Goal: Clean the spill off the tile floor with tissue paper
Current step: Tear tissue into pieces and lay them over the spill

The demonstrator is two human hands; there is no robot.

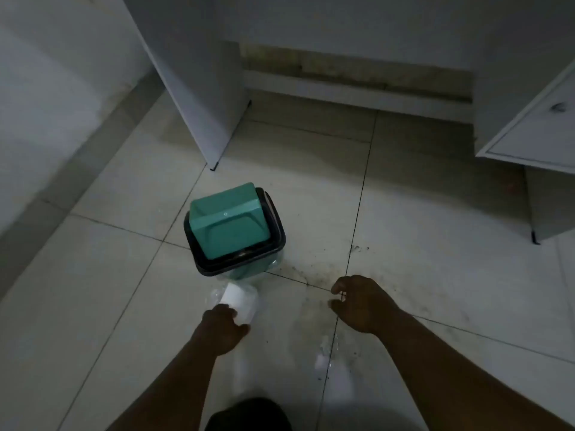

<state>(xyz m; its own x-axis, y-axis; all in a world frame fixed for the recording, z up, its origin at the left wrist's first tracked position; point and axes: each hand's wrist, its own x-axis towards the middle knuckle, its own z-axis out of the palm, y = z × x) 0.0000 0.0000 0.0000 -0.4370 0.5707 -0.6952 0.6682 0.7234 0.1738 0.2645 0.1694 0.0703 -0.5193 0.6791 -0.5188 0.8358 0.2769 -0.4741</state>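
My left hand grips a white roll of tissue paper in clear plastic wrap, just in front of a small bin. My right hand hovers over the tile floor with fingers curled apart and nothing in it. The spill is a patch of dark specks and wet smear on the pale tiles, spreading from the bin's right side towards my right hand. More wet shine lies on the grout line below my right hand.
A small bin with a black rim and green swing lid stands at mid-floor. A white cabinet panel rises behind it. A white drawer unit stands at the right. A wall runs along the left.
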